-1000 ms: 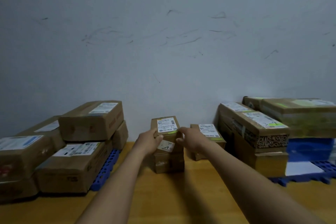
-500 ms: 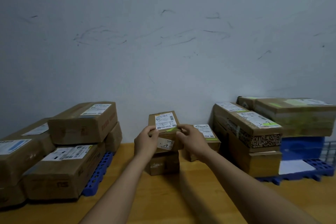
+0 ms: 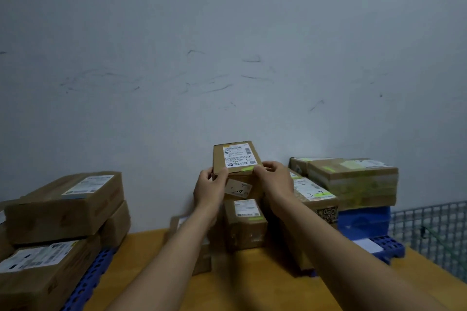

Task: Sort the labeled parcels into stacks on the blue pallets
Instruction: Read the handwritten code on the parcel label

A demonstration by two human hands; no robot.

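Note:
A small brown parcel (image 3: 236, 158) with a white label and a green tape strip is lifted in front of the wall, its top tilted toward me. My left hand (image 3: 211, 188) grips its left side and my right hand (image 3: 274, 180) grips its right side. Below it a second small parcel (image 3: 243, 223) with a white label stands on the wooden table (image 3: 240, 283). Part of another parcel (image 3: 180, 223) shows behind my left forearm. A blue pallet (image 3: 88, 278) at the left carries a stack of larger parcels (image 3: 65, 207). Another blue pallet (image 3: 386, 247) at the right carries stacked parcels (image 3: 353, 182).
The grey wall stands close behind the table. A wire mesh panel (image 3: 429, 230) stands at the far right. A blue crate (image 3: 364, 219) lies under the right stack. A white sheet (image 3: 367, 245) lies on the right pallet.
Both hands have lifted the small labelled parcel up off the pile in the middle. The parcel under it now shows, and the view has shifted left and closer.

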